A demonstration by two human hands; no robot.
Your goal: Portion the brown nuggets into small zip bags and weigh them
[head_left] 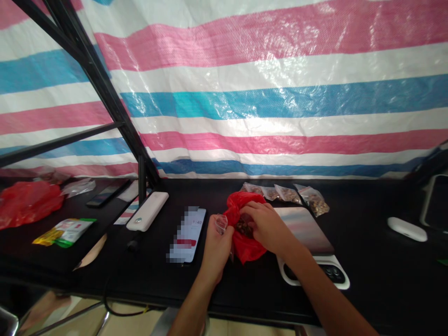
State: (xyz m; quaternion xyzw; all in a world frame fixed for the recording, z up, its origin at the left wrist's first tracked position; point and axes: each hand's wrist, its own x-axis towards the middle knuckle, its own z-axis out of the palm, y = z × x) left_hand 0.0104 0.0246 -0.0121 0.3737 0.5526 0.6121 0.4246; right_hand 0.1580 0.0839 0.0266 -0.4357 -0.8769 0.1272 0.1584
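Red bag [245, 247] lies between left hand [216, 249] and right hand [268, 226].

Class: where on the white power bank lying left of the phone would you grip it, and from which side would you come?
Grip the power bank across its two long edges near the middle, coming from above. It lies flat on the black table, so only the top and sides are free. It is narrow, and the phone and black post crowd its ends.

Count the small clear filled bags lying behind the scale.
4, though one may be hidden behind the red bag. They lie in a row at the back of the table: first clear bag, second, third, fourth.
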